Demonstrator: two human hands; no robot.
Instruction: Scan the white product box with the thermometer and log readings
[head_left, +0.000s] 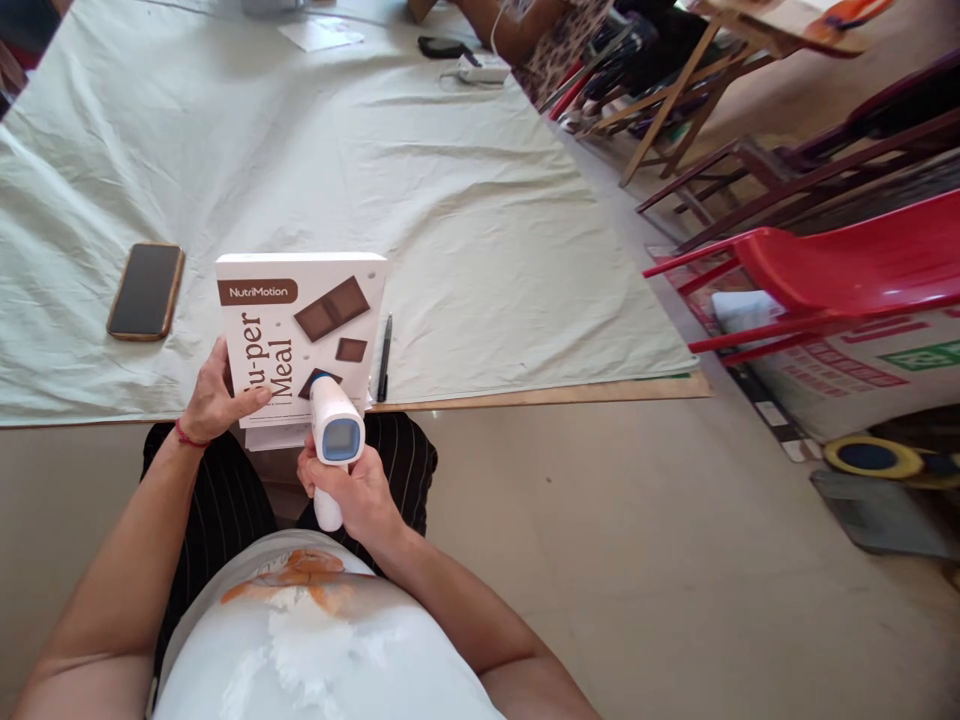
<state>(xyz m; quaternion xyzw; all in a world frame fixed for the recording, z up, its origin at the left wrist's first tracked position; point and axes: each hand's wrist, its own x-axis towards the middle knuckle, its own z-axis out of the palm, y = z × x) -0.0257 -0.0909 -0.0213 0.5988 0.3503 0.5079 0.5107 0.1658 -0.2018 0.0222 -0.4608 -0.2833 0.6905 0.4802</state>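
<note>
Left hand [215, 398] grips the box [303, 340] by its left side, perhaps loosely; the right hand's [361, 492] thermometer [337, 415] could knock it.

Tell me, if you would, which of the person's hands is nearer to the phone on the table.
Left. The left hand, holding the NutriMotion box, is below and right of the phone in the picture; the right hand, holding a white device, is farther right and lower.
</note>
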